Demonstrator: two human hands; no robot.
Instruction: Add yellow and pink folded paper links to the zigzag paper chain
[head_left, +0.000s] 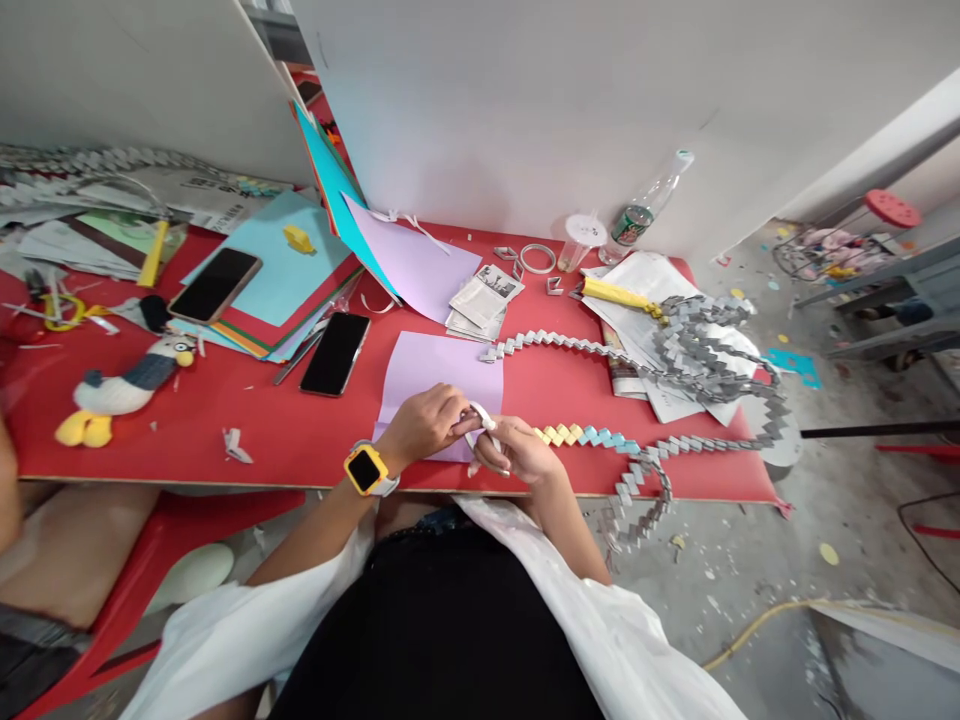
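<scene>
Near the table's front edge, my left hand (424,424) and my right hand (525,450) meet over a lilac paper sheet (409,370). Between them is a white paper strip (482,414), bent into a loop, with the fingers of both hands closed on it. A yellow watch (365,468) is on my left wrist. From beside my right hand runs a folded-paper zigzag chain (600,438), yellow, then blue, then grey. Its grey length (577,346) curls back across the table, ending above the lilac sheet. My fingers partly hide the strip.
Two phones (336,354) (215,285), paper sheets (281,230) and a bird toy (127,385) lie left. Small paper pieces (484,297), a lidded cup (582,240) and a bottle (641,210) are at the back. A person's leg (67,550) shows at left.
</scene>
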